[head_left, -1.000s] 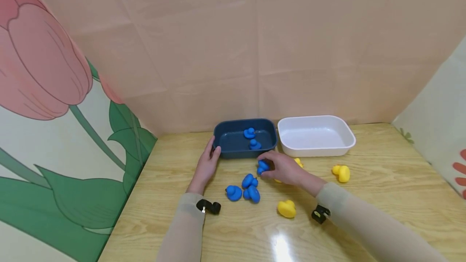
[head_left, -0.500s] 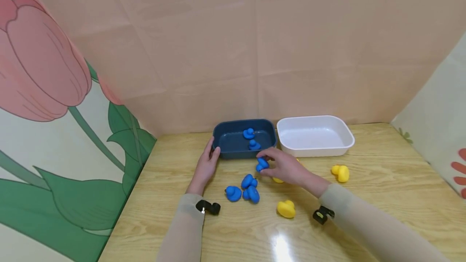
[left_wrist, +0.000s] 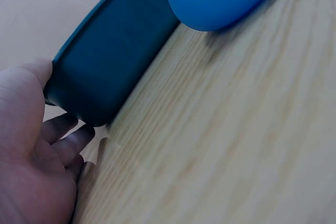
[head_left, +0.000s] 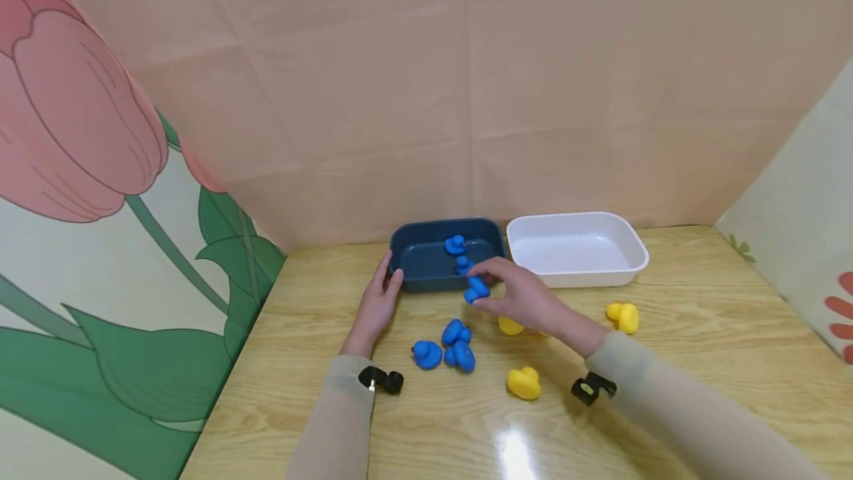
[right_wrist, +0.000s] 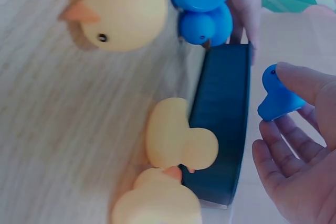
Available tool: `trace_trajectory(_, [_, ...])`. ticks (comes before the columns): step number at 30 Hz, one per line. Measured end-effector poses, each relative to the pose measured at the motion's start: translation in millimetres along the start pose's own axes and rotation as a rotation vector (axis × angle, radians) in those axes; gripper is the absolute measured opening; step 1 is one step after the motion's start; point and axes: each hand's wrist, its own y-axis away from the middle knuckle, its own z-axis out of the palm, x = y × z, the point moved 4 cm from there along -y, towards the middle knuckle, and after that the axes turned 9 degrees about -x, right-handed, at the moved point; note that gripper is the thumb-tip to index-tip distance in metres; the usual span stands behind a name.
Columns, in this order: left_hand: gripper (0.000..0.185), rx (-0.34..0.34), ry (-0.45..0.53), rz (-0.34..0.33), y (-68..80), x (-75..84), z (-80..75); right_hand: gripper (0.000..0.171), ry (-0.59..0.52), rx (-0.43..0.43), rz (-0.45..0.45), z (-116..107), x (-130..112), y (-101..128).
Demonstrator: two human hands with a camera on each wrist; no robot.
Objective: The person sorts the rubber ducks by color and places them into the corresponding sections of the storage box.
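My right hand (head_left: 526, 302) pinches a blue rubber duck (head_left: 476, 290) between thumb and fingertips, raised at the front edge of the dark blue tray (head_left: 426, 283). From the right wrist, this duck (right_wrist: 282, 98) shows tilted above the tray's rim. At the tray's left end, my left hand (head_left: 377, 310) grips the corner, its thumb (left_wrist: 39, 71) at the rim and other fingers around the end. Two blue ducks sit inside the tray, one (head_left: 456, 245) farther back and one (head_left: 463, 265) partly covered by the right hand.
Three blue ducks (head_left: 427, 355) lie grouped on the wooden table (head_left: 280, 406). Yellow ducks are spread on the right, one (head_left: 524, 384) in front, another (head_left: 623, 318) farther right, and more (head_left: 510, 326) beneath my right hand. A white tray (head_left: 578, 278) stands beside the dark one.
My right hand has lifted the pinched blue duck from the table up and slightly left to the tray's front edge. The left hand has stayed put at the tray.
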Motion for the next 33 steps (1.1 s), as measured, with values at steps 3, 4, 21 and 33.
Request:
trace_trajectory(3, [0.074, -0.001, 0.003, 0.004, -0.6, -0.7, 0.2, 0.052, 0.004, 0.02, -0.009, -5.3, -2.8, -2.8])
trace_trajectory(4, [0.074, 0.0, 0.005, 0.006, -0.7, -0.6, 0.3, 0.052, 0.01, 0.027, -0.011, -7.3, -3.6, -3.6])
trace_trajectory(21, [0.074, 0.004, 0.004, 0.011, -0.7, 0.8, 0.4, 0.052, 0.007, 0.085, 0.001, -33.5, -12.0, -22.9])
trace_trajectory(33, [0.076, 0.008, -0.002, 0.005, -0.1, -0.9, 0.7, 0.052, -0.033, 0.094, 0.057, -40.2, -3.3, -39.0])
